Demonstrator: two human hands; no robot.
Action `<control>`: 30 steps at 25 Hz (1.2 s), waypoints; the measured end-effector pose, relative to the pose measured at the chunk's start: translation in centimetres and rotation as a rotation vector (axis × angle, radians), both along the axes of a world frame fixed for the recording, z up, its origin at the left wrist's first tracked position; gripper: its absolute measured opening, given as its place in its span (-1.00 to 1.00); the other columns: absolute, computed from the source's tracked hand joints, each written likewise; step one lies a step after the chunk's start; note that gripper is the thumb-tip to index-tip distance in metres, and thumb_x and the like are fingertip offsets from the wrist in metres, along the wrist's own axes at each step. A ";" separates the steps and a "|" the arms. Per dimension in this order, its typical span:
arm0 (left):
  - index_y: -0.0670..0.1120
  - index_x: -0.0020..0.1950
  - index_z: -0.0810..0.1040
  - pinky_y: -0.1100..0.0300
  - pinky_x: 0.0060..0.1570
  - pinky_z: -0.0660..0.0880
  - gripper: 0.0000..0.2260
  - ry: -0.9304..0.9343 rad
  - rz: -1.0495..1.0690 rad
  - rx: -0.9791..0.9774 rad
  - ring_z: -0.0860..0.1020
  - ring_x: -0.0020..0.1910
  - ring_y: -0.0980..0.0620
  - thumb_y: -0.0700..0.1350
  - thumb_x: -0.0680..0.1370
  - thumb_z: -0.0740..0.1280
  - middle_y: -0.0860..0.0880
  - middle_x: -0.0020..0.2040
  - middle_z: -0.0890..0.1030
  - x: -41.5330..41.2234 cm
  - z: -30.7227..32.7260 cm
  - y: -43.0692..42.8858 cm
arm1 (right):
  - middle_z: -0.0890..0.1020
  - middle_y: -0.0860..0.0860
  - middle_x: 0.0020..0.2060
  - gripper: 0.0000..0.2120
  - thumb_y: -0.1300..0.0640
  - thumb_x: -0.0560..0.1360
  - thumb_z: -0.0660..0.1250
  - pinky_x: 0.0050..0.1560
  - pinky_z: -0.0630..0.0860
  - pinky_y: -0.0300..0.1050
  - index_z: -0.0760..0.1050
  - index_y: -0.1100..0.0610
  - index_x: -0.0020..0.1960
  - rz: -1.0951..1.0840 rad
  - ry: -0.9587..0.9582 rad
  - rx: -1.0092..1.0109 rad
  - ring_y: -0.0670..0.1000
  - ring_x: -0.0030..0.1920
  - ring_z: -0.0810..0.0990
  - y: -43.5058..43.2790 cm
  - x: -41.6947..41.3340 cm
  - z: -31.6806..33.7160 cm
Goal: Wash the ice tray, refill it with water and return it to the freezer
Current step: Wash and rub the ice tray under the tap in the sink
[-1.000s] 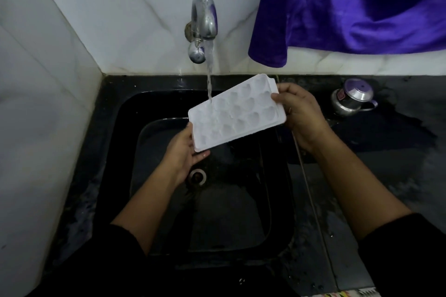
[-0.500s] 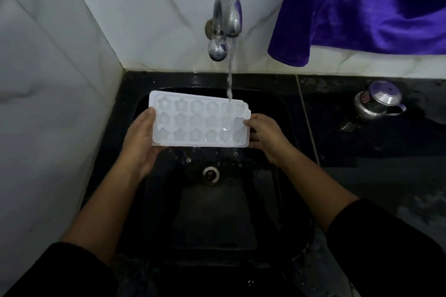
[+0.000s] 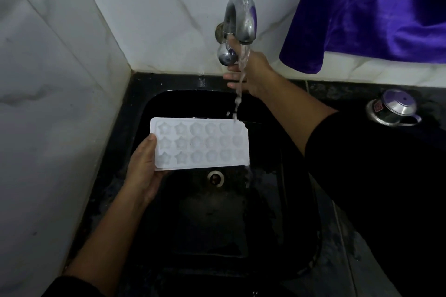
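White veined wall tiles (image 3: pixel 156 7) meet in a corner behind a black sink (image 3: pixel 217 224) sunk into a black surface (image 3: pixel 350 93).

Left grip (image 3: pixel 144 171): thumb lies on the top rim and fingers curl underneath, pinching the near short end of the ice tray (image 3: pixel 200 143). The tray extends away from this grip to the right, roughly level, with its star and round cavities facing up, above the basin. The drain (image 3: pixel 214 177) shows just below the tray's near edge.

At the tray's corner farthest from the left grip, the water stream (image 3: pixel 239 96) lands. Water runs off the tray's right end into the sink.

Right grip (image 3: pixel 251 72): it is raised at the tap (image 3: pixel 241 17), under the spout, with the thumb up against the knob (image 3: pixel 224 56) and fingers reaching out below it. The stream crosses the fingers, so it cannot be told whether they are closed on the knob.

Right of this grip, a purple cloth (image 3: pixel 374 7) hangs over the wall. Below the cloth, a lidded steel pot (image 3: pixel 392 108) stands on the surface.
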State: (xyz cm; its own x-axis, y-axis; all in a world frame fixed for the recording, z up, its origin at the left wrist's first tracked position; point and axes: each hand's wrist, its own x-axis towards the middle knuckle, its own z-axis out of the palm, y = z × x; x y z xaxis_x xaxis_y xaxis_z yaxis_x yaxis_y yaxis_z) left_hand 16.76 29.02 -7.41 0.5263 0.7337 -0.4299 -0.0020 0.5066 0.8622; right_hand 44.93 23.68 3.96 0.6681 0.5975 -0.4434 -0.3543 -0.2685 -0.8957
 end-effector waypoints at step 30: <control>0.12 0.51 0.48 -0.16 0.31 0.50 -0.33 -0.022 -0.031 0.048 0.58 0.35 -0.07 0.49 0.57 0.11 0.02 0.37 0.62 -0.4 10.8 -5.0 | 0.64 0.07 0.19 -0.57 -0.18 0.59 0.36 0.21 0.62 -0.01 0.55 0.16 0.22 -0.053 -0.204 0.127 0.08 0.23 0.65 -15.2 -11.0 -0.3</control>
